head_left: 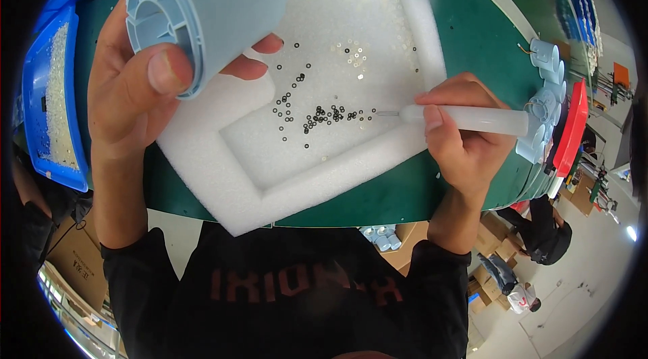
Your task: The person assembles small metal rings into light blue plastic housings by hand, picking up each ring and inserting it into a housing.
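My left hand [125, 99] is closed around a light blue plastic cup-shaped housing [236, 5]. It is tilted so that its ribbed open end faces left, with my thumb at the rim. In my right hand [469, 146] is a white pen-shaped tool [482, 119], gripped like a pen. Its thin metal tip points left, close to a small black ring in the white foam tray [202, 163]. Many small black rings [331, 115] lie scattered in the tray, densest near the middle. Tiny pale translucent pieces [356, 55] lie farther back. Whether the tip touches a ring I cannot tell.
A blue bin [34, 82] of pale small pieces stands at the left on the green table [398, 194]. Several light blue housings [543, 55] line the right edge beside a red bin [574, 126]. Other people [540, 231] and cardboard boxes appear in the background.
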The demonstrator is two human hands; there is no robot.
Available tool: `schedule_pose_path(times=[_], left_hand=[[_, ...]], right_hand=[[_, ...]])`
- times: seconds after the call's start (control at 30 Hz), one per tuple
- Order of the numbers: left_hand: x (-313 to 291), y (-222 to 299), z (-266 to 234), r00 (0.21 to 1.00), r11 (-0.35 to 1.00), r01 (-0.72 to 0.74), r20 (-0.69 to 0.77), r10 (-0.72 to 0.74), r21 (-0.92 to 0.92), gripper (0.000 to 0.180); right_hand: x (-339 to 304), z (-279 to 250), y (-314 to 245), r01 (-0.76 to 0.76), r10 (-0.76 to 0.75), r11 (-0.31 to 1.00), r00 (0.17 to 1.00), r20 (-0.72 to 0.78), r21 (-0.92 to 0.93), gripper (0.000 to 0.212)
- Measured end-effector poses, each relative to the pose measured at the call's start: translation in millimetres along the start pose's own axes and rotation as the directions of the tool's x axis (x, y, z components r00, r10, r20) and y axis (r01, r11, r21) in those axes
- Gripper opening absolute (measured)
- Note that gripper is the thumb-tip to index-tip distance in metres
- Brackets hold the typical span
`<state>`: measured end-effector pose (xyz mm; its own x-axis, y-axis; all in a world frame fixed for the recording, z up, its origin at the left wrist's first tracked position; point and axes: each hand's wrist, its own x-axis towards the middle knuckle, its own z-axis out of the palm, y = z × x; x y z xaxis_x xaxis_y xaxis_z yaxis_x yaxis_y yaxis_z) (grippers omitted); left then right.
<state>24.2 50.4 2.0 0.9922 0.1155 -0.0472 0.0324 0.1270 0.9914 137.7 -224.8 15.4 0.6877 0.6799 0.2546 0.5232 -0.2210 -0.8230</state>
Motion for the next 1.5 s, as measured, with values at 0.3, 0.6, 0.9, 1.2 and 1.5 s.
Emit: schedule_pose_path(times=[0.3, 0.6, 0.9, 1.2, 1.5], left_hand=[[0.6, 2.1, 0.7, 1.0, 0.999, 0.027, -0.014, -0.028, -0.02, 0.107], [1.1, 6.2, 2.7, 1.0, 0.924, -0.016, 0.005, 0.019, -0.382, 0.075], [-2.7, 5.1, 2.9, 0.994, 0.859, -0.028, -0.106, -0.031, -0.512, 0.05], [-10.0, 6.0, 48.8, 0.943, 0.906, -0.027, -0.313, -0.117, -0.423, 0.026], [-14.8, 5.4, 49.6, 0.941, 0.967, -0.032, -0.335, -0.057, -0.254, 0.029]], right_hand=[[2.1, 5.9, -14.4, -0.116, 0.116, 0.992, 0.993, -0.001, -0.047, 0.013], [-4.7, -29.7, -17.0, 0.173, -0.175, 0.92, 0.984, 0.025, -0.353, 0.028], [-1.6, -36.0, -9.4, 0.049, 0.001, 0.977, 0.972, 0.236, -0.208, 0.02], [-14.3, 37.1, -30.8, 0.035, -0.039, 0.989, 0.999, 0.024, 0.143, 0.02], [-12.3, 44.9, -29.3, 0.057, -0.055, 0.99, 0.998, -0.022, 0.128, 0.019]])
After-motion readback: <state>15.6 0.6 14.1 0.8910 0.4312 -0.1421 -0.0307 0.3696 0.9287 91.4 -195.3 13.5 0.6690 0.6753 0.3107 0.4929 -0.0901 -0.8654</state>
